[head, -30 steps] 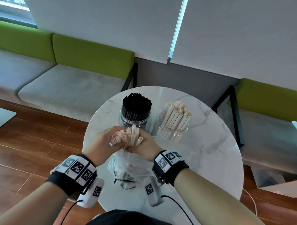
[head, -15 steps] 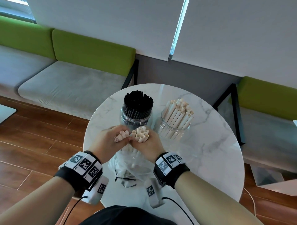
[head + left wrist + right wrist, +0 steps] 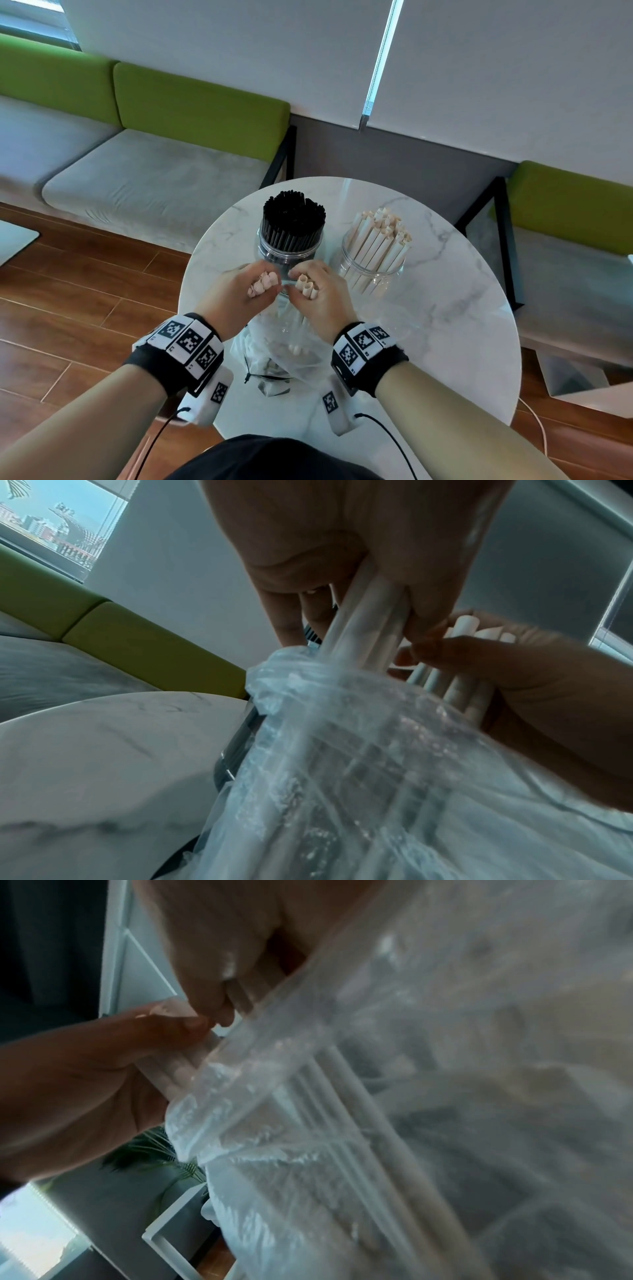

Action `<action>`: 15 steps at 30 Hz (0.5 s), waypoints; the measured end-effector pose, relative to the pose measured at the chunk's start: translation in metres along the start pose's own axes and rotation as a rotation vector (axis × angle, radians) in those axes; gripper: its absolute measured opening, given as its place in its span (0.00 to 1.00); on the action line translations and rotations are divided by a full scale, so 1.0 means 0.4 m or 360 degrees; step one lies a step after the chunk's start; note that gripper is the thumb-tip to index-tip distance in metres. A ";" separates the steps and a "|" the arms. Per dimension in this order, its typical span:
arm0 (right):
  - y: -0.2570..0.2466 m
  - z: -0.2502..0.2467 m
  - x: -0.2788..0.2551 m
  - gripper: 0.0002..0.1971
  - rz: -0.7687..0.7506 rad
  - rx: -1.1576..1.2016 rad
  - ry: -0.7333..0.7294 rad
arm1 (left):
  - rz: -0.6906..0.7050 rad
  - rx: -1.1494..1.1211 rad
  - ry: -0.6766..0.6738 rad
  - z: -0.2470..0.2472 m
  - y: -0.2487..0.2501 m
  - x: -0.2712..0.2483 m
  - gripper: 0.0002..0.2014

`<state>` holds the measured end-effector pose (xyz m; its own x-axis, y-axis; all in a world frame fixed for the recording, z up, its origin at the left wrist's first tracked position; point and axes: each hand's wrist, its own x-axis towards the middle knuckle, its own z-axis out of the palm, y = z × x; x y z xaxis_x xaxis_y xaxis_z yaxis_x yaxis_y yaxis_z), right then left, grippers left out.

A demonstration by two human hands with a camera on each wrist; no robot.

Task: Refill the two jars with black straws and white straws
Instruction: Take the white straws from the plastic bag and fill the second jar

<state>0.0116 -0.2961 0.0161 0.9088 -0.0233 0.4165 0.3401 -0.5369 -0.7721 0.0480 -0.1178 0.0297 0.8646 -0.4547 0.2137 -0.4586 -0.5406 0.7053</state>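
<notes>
1. Centrally in the head view, the left hand [image 3: 239, 296] curls its fingers round a small bunch of white straws [image 3: 263, 287], whose open ends poke up out of the fist.
2. Just to its right, the right hand [image 3: 320, 291] grips a second bunch of white straws [image 3: 307, 289] the same way; the two fists sit side by side, nearly touching.
3. Below both hands, the straws run down into a clear plastic bag [image 3: 291, 346] that hangs crumpled toward the lower middle of the frame, resting on the round marble table [image 3: 455, 308].
4. The left wrist view shows the straw shafts [image 3: 363, 620] passing from the left fist into the bag's gathered mouth [image 3: 291, 669], with the right hand [image 3: 534, 696] at the right edge.
5. The right wrist view is mostly filled by blurred plastic [image 3: 377, 1123].
6. Above the hands, at frame centre, stands the jar of black straws [image 3: 293, 233], packed full and upright.
7. Right of it stands the jar of white straws [image 3: 375, 253], its straws leaning to the upper right.
</notes>
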 end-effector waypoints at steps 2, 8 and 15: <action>-0.012 -0.006 0.006 0.11 0.0093 0.0118 -0.0018 | -0.0003 -0.0011 0.0007 0.002 0.001 0.001 0.13; -0.018 -0.020 -0.001 0.29 0.0479 0.0422 0.0050 | -0.0032 -0.0007 0.0019 0.001 0.007 0.004 0.09; -0.025 -0.060 0.008 0.07 0.0690 0.0465 -0.0083 | -0.0044 -0.0034 0.0019 0.006 0.004 0.005 0.06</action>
<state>0.0054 -0.3110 0.0366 0.9893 -0.1453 0.0105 -0.0234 -0.2296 -0.9730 0.0483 -0.1213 0.0295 0.8794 -0.4311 0.2022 -0.4302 -0.5373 0.7254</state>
